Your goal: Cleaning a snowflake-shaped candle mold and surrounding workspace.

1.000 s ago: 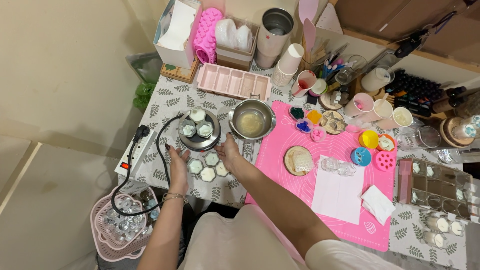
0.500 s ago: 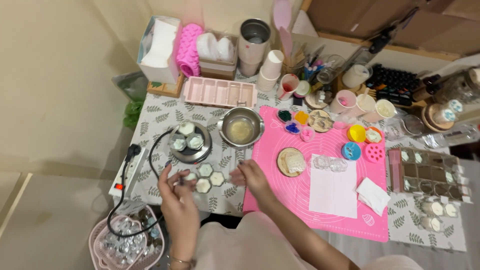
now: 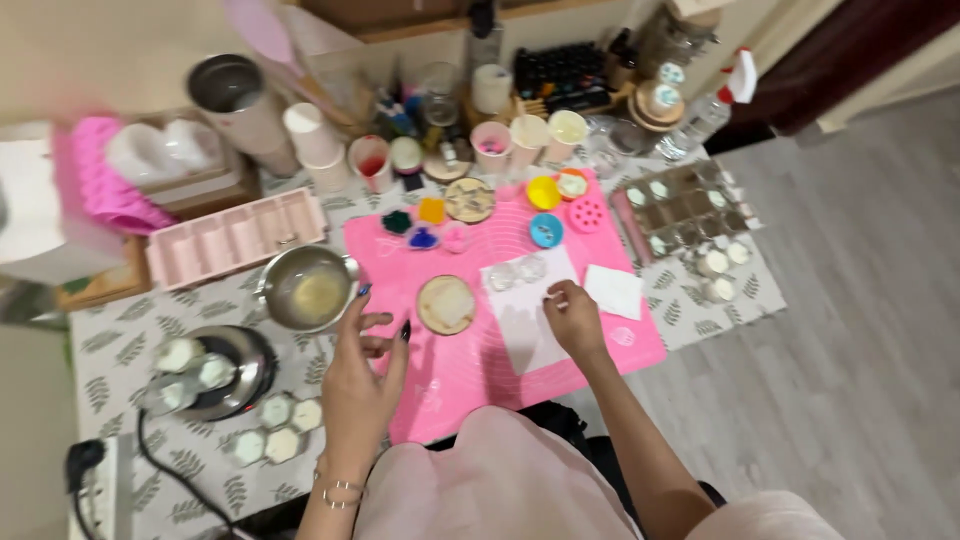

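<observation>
Paper: I see a white sheet (image 3: 528,315) lying flat on the pink mat (image 3: 610,345), square in front of me, so it serves as a clean patch to work on.
Right hand: my right hand (image 3: 574,318) rests on the paper's right edge, fingers curled down onto it; I think they pinch the edge, but blur hides the tips, so I cannot tell whether they grip.
Clear cups: two small clear cups (image 3: 516,272) stand on the paper's top edge, just beyond that hand and within easy reach.
Left hand: my left hand (image 3: 362,375) hovers at the mat's left border with fingers spread and loose, grasping nothing.
Pot: the steel pot (image 3: 308,289) with pale contents sits just beyond the left fingertips, off the mat on the leaf-print cloth (image 3: 110,350).
Round dish: a tan dish (image 3: 446,304) lies on the mat between my two hands.
Warmer: a dark round warmer (image 3: 215,372) holding small white moulds sits left of the pot, its cord running to the strip.
Change: half a second back both hands were low by the hexagon moulds (image 3: 275,430); now the right has crossed to the paper and the left has lifted toward the pot, and my view has swung right.
</observation>
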